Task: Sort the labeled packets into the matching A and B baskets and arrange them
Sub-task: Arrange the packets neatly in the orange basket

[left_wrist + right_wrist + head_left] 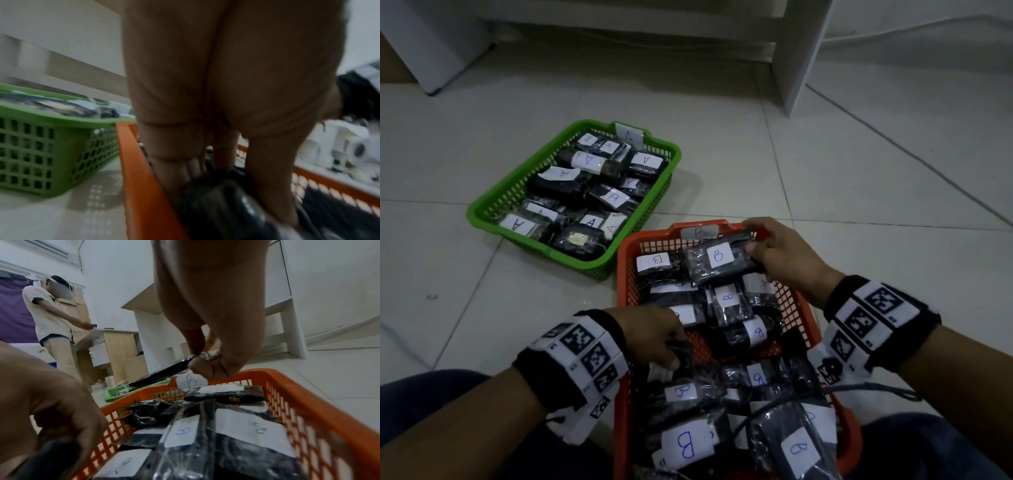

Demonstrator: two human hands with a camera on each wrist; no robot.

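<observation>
Sorting looks nearly done: your right hand (779,255) grips a B packet (717,262) above the orange basket's (624,298) far end, left hand (654,337) pinches a dark packet (683,353) inside it, green basket (493,202) w/ A packets already full, so only arranging is left.

The A basket (493,202) sits at centre left of the head view, packets (589,192) inside. The B basket (625,274) lies lower right of it, corners nearly touching, also packet-filled.
</observation>
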